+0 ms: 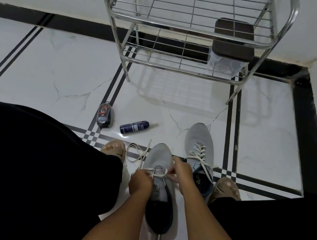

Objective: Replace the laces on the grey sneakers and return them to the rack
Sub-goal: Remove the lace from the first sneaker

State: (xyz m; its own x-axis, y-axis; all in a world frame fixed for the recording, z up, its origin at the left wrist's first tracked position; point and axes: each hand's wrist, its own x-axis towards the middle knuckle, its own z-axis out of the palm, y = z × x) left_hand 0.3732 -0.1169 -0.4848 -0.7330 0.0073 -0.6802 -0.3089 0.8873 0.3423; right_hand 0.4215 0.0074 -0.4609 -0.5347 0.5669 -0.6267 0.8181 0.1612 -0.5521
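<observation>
Lower middle of the frame: the grey sneaker (pixel 158 171) being laced lies on the floor, toe pointing up-frame toward the rack (pixel 192 37), long axis running straight away from the person. Both hands sit right on it near the toe-end eyelets. The left hand (pixel 140 181) pinches the white lace (pixel 140 153) on its side, and the right hand (pixel 182 174) has its grip curled on the other end. The second sneaker (pixel 200 144), already laced, sits just right.

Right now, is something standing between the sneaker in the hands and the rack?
Nothing visible blocks it. The floor from the sneaker to the rack is bare; the spray bottle and shoe polish lie off to the left.
</observation>
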